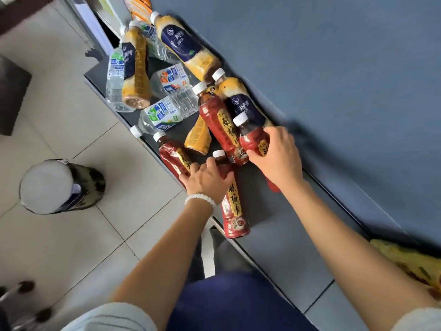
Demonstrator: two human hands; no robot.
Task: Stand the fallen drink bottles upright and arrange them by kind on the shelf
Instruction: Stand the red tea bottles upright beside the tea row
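We look down on a dark shelf [274, 247] set against a blue-grey wall [334, 68], where a jumble of drink bottles lies scattered. Our right hand [274, 156] is clamped around a red-labelled bottle [253, 139], fingers and thumb curled about its body just below its white cap. Our left hand [207, 177], with a white bead bracelet [199, 199] at the wrist, rests over the neck of a second red bottle [232, 206], fingers spread across to a third red bottle [174, 156] beside it; we cannot tell whether it grips either. A fourth red bottle [214, 115] lies between them, touching the one held in the right hand. Further along the shelf lie yellow bottles with navy labels [181, 44] and clear water bottles [164, 113], several overlapping. On the tiled floor [59, 127] to the left stands a round bin [59, 185].
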